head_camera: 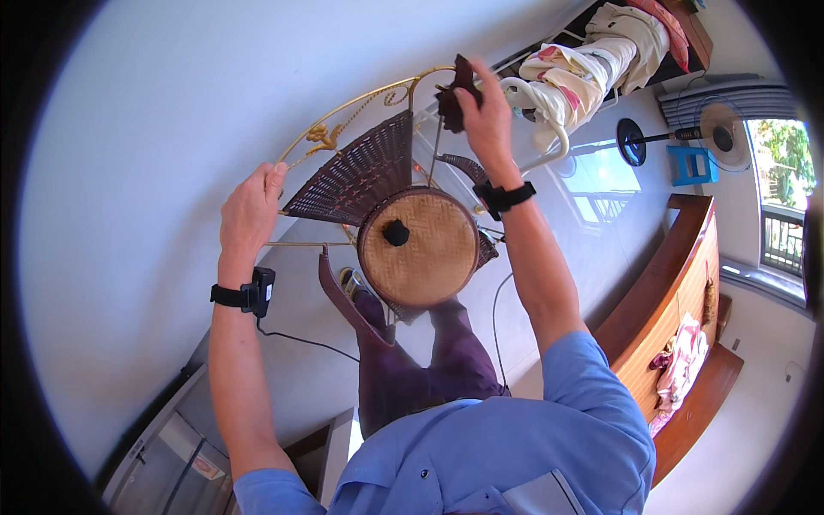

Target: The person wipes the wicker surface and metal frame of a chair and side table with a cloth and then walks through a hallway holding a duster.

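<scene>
Before me stands a chair of dark brown wicker on a metal frame, its fan-shaped woven back panel [360, 174] edged by a curved gold-coloured rail [347, 105]. My left hand [250, 209] grips the rail's left end. Near the rail's right end, my right hand [486, 116] holds a dark maroon cloth [461, 96], crumpled between thumb and fingers. A round woven seat [438, 257] with a brown rim lies below the back panel, and a small black knob-like object [396, 233] rests on it. Curved wicker armrests [341, 293] stick out at the sides.
A pale wall [161, 129] runs close on the left. Upper right, bundled patterned bedding [579, 84] lies beside a white metal frame [557, 125]. A standing fan [724, 135], a blue plastic stool [692, 165] and a wooden bench [669, 283] with pink cloth are at the right.
</scene>
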`<state>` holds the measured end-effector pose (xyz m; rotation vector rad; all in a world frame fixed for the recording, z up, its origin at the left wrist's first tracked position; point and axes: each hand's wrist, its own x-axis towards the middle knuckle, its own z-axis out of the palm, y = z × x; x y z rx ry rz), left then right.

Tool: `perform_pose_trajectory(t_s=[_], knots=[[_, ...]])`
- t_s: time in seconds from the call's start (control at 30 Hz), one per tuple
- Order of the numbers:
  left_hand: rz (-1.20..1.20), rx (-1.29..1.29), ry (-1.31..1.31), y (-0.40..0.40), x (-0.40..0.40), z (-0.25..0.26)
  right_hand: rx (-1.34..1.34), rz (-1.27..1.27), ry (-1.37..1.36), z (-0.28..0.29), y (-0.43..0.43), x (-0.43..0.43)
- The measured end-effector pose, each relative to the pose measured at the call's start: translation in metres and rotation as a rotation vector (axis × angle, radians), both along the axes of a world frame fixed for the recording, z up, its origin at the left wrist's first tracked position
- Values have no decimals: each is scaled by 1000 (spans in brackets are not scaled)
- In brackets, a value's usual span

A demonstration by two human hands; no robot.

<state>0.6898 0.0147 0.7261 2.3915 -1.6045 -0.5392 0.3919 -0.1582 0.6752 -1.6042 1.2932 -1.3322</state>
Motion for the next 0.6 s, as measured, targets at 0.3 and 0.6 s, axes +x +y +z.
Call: perform_pose_trajectory(t_s=[0.3,0.6], knots=[[3,-43,6,0,0,2,185,-102,272,-4,-17,-3],[18,26,15,-3,-4,11,-142,-200,-185,-7,12,71]])
